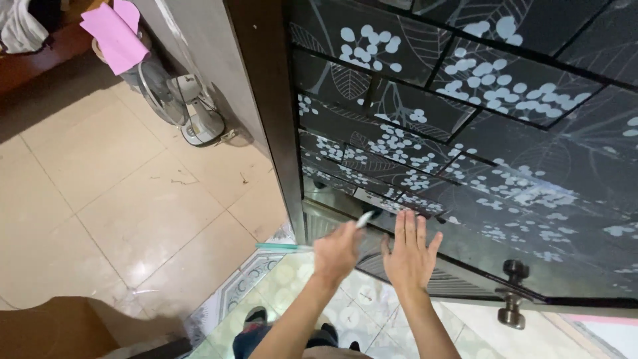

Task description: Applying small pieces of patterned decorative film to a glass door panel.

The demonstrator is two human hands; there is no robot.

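My left hand (337, 254) is closed around a thin rod-like tool (282, 247) with a pale green handle that sticks out to the left and a white tip (366, 219) that points up at the door. My right hand (409, 252) is held flat, fingers spread, against the lower part of a dark door (465, 153). The door has panels patterned with white leaves and berries. The white tip touches or nearly touches a lower panel edge; it is blurred.
A round metal doorknob (512, 292) projects from the door at the lower right. A small standing fan (179, 100) with a pink sheet (114, 33) on it stands by the wall on beige floor tiles (119, 199). My feet (256, 318) rest on a patterned mat.
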